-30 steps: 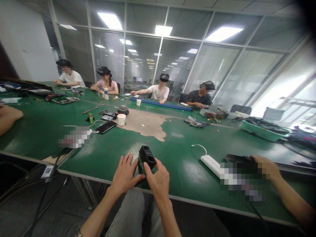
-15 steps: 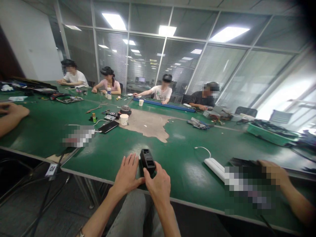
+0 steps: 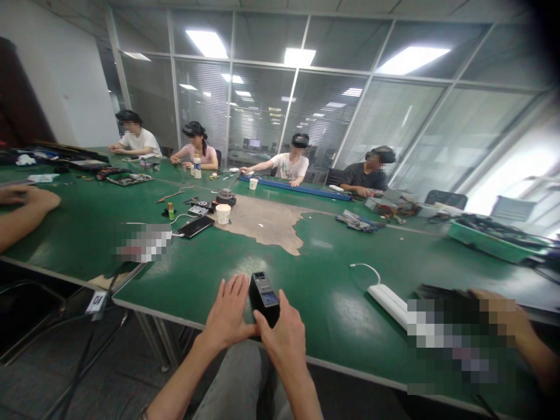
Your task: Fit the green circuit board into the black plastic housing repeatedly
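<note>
A small black box-shaped device (image 3: 264,294) stands on the green table (image 3: 324,315) just ahead of me. Its top carries a little screen and a row of buttons. My right hand (image 3: 284,332) is around its near end, thumb on the left and fingers along the right side. My left hand (image 3: 230,309) lies flat on the table left of the device, fingers stretched out and thumb toward my right hand. The lower part of the device is partly hidden by my right hand.
A paper cup (image 3: 223,214), a black phone (image 3: 196,227) and a brown torn patch (image 3: 266,224) lie ahead. To the right are a white power strip (image 3: 388,304), another person's hand (image 3: 499,315) and a green basket (image 3: 490,242). A person's arm (image 3: 30,213) rests at left.
The view has shifted slightly. The device's screen now looks bluish and brighter, where it was dark before. My right fingers have straightened a little along its side; my left hand stays flat.
</note>
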The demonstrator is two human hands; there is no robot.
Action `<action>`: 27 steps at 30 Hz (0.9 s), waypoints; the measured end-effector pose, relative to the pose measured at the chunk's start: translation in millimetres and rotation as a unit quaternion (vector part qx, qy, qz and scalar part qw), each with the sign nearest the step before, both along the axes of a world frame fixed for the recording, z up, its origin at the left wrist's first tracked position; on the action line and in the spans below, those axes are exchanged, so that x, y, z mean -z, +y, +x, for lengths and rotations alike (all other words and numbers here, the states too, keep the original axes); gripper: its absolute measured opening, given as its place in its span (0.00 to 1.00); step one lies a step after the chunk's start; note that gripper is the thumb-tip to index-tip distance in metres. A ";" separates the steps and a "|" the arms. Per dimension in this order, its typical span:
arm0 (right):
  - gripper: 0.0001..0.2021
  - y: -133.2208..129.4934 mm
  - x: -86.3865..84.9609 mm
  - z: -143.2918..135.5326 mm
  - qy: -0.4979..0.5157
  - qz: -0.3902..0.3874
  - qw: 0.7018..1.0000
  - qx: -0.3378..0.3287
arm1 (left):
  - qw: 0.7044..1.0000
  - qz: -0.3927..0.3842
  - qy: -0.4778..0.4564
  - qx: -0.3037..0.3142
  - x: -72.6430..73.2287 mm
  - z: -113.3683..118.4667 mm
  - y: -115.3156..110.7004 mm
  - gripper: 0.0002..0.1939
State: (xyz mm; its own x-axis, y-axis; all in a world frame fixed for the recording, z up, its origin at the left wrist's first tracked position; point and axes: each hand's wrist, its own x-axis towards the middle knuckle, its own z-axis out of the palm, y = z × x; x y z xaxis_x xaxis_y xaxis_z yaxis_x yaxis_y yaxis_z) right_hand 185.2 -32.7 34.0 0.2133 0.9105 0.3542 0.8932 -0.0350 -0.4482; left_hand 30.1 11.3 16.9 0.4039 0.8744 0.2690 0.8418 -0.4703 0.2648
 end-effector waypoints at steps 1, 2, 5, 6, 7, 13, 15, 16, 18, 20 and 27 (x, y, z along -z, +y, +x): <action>0.35 0.6 0.9 0.0 0.003 0.007 1.000 -0.002 | 1.000 -0.001 0.002 0.001 0.2 -0.1 0.2 0.52; 0.36 1.2 1.4 -0.1 0.006 0.012 1.000 -0.002 | 1.000 0.000 0.003 0.002 0.5 -0.3 0.5 0.51; 0.29 3.6 1.0 -2.0 0.020 0.013 1.000 -0.001 | 1.000 0.007 0.005 0.003 1.1 -0.8 1.2 0.50; 0.26 4.5 0.2 -2.8 0.028 0.013 1.000 -0.002 | 1.000 0.008 0.006 0.005 1.3 -1.0 1.4 0.51; 0.24 5.5 -1.0 -3.6 0.039 0.015 0.999 -0.002 | 1.000 0.008 0.006 0.006 1.5 -1.1 1.6 0.52; 0.26 11.1 -17.1 4.7 0.132 0.079 0.988 0.011 | 1.000 0.013 -0.006 -0.001 3.1 -0.3 2.6 0.56; 0.27 11.8 -20.2 14.1 0.146 0.094 0.984 0.027 | 1.000 0.012 -0.007 -0.002 2.5 0.3 2.3 0.57; 0.27 12.0 -19.8 19.5 0.144 0.097 0.984 0.039 | 1.000 0.010 -0.008 -0.001 1.8 0.6 2.1 0.57; 0.27 12.3 -14.4 30.2 0.125 0.091 0.986 0.068 | 1.000 0.009 -0.009 0.001 0.0 1.5 1.6 0.56; 0.27 12.9 -4.4 39.0 0.099 0.082 0.988 0.087 | 1.000 0.005 -0.009 0.003 -1.8 2.7 1.3 0.55; 0.31 14.6 24.9 50.2 0.024 0.069 0.995 0.074 | 0.999 -0.036 0.007 -0.021 -2.3 7.1 4.7 0.54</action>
